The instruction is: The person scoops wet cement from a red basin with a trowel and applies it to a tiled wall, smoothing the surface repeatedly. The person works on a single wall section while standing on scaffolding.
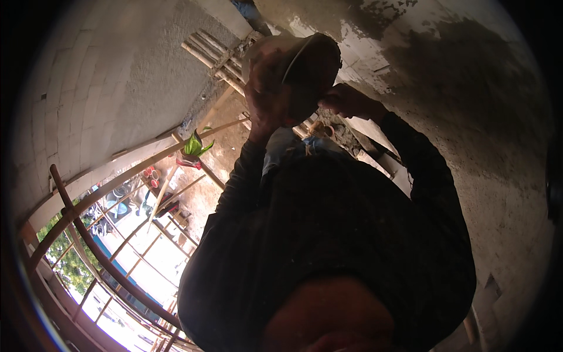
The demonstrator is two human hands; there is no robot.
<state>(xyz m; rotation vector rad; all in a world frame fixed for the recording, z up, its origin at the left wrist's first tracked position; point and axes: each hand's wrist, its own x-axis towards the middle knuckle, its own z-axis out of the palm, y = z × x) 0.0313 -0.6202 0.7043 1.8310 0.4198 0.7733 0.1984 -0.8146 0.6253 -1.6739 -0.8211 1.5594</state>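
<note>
A pale bucket [256,48] with a dark side is held up and tilted in front of my chest; a thin light line, perhaps its handle, crosses it. My left hand [267,91] is spread along the bucket's left side and grips it. At the bucket's lower right edge is my right hand [346,101], with its fingers curled closed. What those fingers hold, if anything, is lost in shadow. The bucket's contents cannot be made out.
Wet dark plaster [463,64] covers part of the wall on the right. Wooden poles [202,50] jut out beside the bucket. On the left, a pole scaffold [105,246] stands above a bright lower area. A red bag with green leaves [192,154] hangs from a pole.
</note>
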